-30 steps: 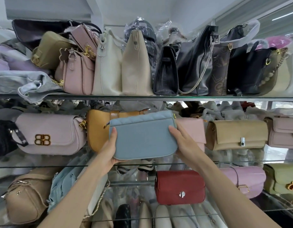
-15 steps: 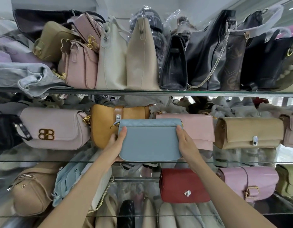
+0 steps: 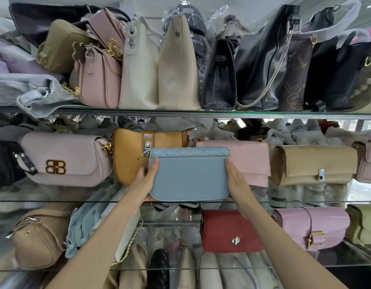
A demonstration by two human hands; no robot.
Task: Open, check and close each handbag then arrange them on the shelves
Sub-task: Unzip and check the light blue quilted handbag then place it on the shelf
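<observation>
A light blue handbag (image 3: 188, 174) with a quilted top stands upright at the front of the middle glass shelf (image 3: 55, 201), between both my hands. My left hand (image 3: 145, 180) grips its left end, thumb on the front face. My right hand (image 3: 237, 182) grips its right end the same way. The bag is closed. Behind it sit a mustard bag (image 3: 130, 155) and a pale pink flap bag (image 3: 249, 161), both partly hidden by it.
The middle shelf also holds a lilac bag with a gold logo (image 3: 65, 159) at left and a tan clasp bag (image 3: 312, 165) at right. Tall cream and black bags crowd the top shelf (image 3: 201, 112). Below stand a red bag (image 3: 230, 230) and a pink bag (image 3: 312, 226).
Both hands have lowered the blue bag and carried it forward, from in front of the mustard bag's top down to the middle shelf's front edge.
</observation>
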